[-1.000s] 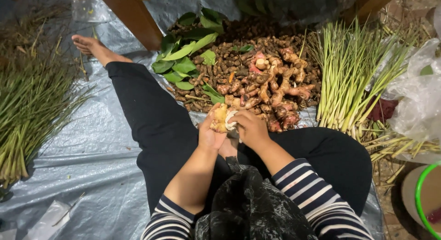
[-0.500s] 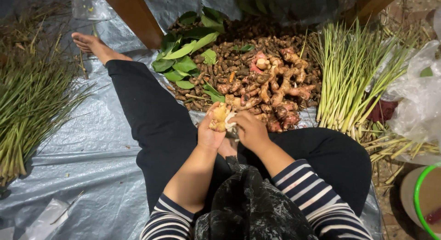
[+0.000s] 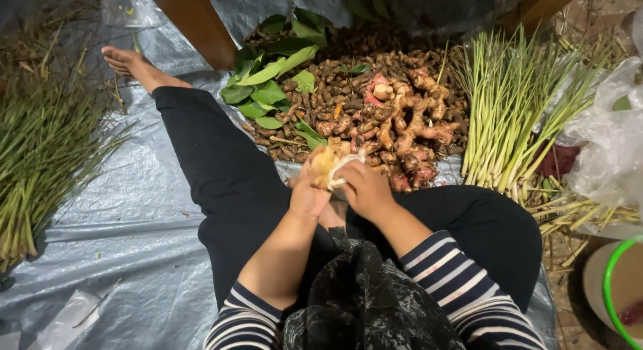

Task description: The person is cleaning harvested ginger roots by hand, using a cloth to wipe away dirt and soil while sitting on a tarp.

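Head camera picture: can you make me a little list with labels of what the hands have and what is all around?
left hand: holds a yellowish root piece
right hand: fingers on the same piece, by something white; blurred
ahead: root pile, green leaves
right side: lemongrass-like stalks
left side: green stalk bundle
floor: grey tarp

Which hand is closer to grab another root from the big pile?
Probably the right hand: it sits nearer the root pile, just behind the pinkish pieces, while the left hand cradles the yellowish root.
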